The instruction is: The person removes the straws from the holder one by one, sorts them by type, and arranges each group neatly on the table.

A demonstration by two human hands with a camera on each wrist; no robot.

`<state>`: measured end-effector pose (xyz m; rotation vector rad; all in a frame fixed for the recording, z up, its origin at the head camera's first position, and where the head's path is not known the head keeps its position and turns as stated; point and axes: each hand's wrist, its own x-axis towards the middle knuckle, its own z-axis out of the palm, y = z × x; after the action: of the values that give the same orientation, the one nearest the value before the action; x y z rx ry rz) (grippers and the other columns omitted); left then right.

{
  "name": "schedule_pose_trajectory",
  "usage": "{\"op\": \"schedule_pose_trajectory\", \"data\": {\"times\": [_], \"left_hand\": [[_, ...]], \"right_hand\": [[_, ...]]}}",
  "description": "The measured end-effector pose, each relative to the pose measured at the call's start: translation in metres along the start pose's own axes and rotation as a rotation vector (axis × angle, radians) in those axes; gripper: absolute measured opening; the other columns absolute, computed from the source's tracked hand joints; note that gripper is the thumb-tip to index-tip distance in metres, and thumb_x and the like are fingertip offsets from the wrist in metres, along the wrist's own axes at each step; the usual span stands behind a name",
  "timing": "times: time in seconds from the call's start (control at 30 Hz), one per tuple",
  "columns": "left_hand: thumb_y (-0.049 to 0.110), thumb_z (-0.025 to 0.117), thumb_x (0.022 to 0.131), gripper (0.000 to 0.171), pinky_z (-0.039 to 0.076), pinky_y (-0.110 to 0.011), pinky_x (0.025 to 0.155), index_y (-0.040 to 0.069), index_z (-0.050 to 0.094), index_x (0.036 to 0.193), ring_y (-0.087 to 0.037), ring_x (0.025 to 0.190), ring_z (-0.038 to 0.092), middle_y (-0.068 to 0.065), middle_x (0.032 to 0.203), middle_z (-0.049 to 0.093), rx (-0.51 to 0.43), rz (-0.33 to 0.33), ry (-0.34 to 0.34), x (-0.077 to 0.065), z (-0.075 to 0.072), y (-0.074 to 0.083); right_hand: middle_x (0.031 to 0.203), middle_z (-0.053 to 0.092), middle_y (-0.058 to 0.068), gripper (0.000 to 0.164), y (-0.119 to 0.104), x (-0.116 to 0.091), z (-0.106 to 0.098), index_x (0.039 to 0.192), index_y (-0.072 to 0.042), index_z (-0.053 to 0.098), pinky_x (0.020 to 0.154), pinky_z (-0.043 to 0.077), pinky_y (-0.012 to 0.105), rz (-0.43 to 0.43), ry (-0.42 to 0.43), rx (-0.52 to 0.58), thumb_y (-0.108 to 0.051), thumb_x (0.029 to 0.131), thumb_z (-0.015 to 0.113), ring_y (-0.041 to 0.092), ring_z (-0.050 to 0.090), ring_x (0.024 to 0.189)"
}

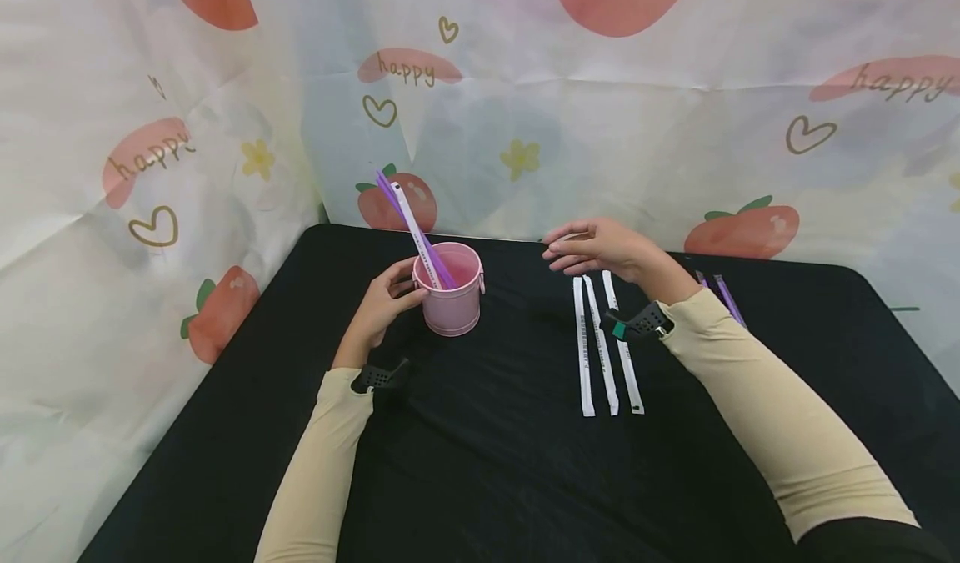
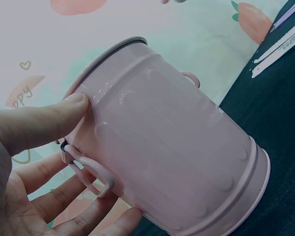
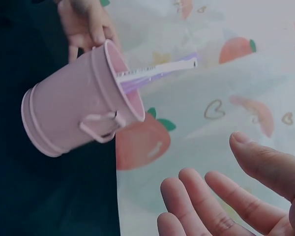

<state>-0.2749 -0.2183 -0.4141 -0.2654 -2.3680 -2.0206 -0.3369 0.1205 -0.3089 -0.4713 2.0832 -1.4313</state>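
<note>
A small pink bucket (image 1: 454, 311) stands on the black-covered table to the left of centre. One white paper-wrapped straw (image 1: 411, 223) and some purple straws (image 1: 387, 190) lean out of it to the left. My left hand (image 1: 382, 303) holds the bucket's near left side. In the left wrist view, the thumb (image 2: 54, 120) presses below the rim and the fingers spread around the small side handle (image 2: 96, 172). My right hand (image 1: 603, 248) hovers with nothing in it, fingers extended, over the far ends of three white wrapped straws (image 1: 602, 354) lying side by side.
Further right, partly behind the right forearm, lie purple straws (image 1: 729, 300). A pale printed curtain (image 1: 480, 154) with peaches and hearts hangs along the table's back and left sides. Both wrists carry dark straps (image 1: 647, 321).
</note>
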Motion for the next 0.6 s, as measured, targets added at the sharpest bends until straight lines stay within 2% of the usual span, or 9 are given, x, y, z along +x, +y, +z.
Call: {"op": "schedule_pose_trajectory", "data": {"times": [0.3, 0.6], "left_hand": [[0.005, 0.061, 0.088, 0.059, 0.039, -0.054, 0.105, 0.003, 0.037, 0.141, -0.038, 0.132, 0.040, -0.020, 0.144, 0.039, 0.002, -0.001, -0.002, -0.001, 0.001, 0.002], [0.005, 0.062, 0.088, 0.058, 0.040, -0.054, 0.104, 0.004, 0.038, 0.141, -0.038, 0.131, 0.041, -0.020, 0.143, 0.041, 0.004, -0.001, 0.001, -0.001, 0.001, 0.004]], "right_hand": [[0.121, 0.063, 0.014, 0.045, -0.022, 0.023, 0.021, 0.135, 0.004, 0.043, 0.092, 0.052, 0.033, -0.023, -0.023, -0.032, -0.017, 0.096, 0.052, 0.010, 0.067, 0.095], [0.122, 0.062, 0.016, 0.039, -0.040, 0.045, 0.043, 0.133, 0.002, 0.047, 0.093, 0.052, 0.036, -0.038, -0.013, -0.016, -0.014, 0.097, 0.050, 0.012, 0.067, 0.093]]}}
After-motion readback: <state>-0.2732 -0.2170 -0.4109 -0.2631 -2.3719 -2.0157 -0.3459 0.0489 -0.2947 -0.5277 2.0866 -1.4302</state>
